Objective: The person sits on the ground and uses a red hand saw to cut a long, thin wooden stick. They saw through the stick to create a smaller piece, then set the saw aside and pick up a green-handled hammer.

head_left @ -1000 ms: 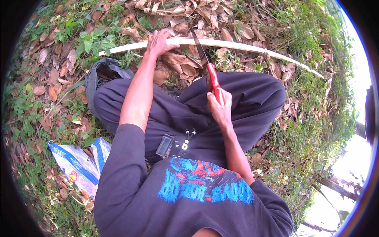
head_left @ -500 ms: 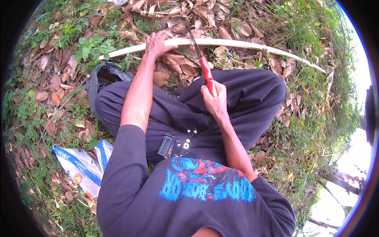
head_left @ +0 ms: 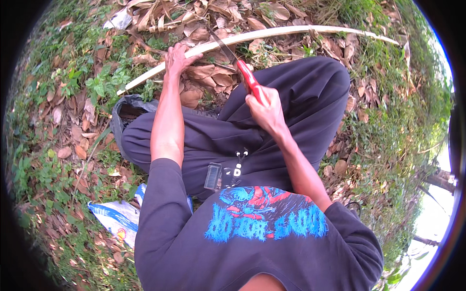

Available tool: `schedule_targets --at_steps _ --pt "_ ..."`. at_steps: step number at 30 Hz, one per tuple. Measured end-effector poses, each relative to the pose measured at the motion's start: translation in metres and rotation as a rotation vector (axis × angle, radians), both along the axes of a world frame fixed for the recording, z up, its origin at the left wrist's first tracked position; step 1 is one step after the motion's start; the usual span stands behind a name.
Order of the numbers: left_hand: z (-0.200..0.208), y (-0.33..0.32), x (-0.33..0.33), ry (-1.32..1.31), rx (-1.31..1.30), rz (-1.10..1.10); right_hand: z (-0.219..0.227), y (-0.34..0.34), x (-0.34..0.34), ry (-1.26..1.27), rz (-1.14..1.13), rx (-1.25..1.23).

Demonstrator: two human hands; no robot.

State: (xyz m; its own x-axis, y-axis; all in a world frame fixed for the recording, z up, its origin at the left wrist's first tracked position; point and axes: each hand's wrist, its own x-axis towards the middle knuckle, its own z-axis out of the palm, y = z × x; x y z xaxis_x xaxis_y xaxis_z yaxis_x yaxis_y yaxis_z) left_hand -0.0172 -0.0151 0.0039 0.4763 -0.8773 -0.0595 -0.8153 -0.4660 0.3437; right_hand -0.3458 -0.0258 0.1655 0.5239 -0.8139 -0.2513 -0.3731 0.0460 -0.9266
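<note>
A long pale strip of wood or bamboo point(head_left: 272, 33) lies across in front of my legs, looking curved. My left hand point(head_left: 178, 60) holds it down left of the middle, thumb stretched to the right along it. In my right hand point(head_left: 268, 109) is the red handle of a saw point(head_left: 245, 73), fingers wrapped round it. The saw's narrow dark blade points away and to the left, crossing the strip a little right of my left hand. Whether the teeth have cut into the strip cannot be made out.
I sit cross-legged in dark trousers point(head_left: 301, 106) on dry leaves point(head_left: 213, 75) and grass. A dark plastic bag point(head_left: 127, 109) lies by my left knee, a white-and-blue sack point(head_left: 116, 216) at my left side. A small dark device point(head_left: 212, 175) rests at my lap.
The strip now slants more, its right end farther away and its left end nearer. The saw has tilted further left. My view has shifted a little too.
</note>
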Motion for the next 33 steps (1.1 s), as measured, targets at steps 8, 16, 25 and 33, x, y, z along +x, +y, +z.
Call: schedule_targets --at_steps 8,16,25,33 --pt "0.005 -0.001 -0.004 -0.040 -0.002 -0.030 0.001 0.007 0.005 0.025 0.051 -0.028" --pt "0.006 0.005 -0.003 -0.029 0.009 -0.018 0.009 0.006 -0.012 -0.014 -0.018 0.001" --pt "0.003 0.001 -0.003 -0.038 0.013 -0.040 0.008 0.016 0.008 -0.004 0.056 -0.045" --pt "-0.003 0.004 0.008 0.030 -0.016 -0.027 -0.004 0.010 0.008 -0.025 0.063 -0.060"
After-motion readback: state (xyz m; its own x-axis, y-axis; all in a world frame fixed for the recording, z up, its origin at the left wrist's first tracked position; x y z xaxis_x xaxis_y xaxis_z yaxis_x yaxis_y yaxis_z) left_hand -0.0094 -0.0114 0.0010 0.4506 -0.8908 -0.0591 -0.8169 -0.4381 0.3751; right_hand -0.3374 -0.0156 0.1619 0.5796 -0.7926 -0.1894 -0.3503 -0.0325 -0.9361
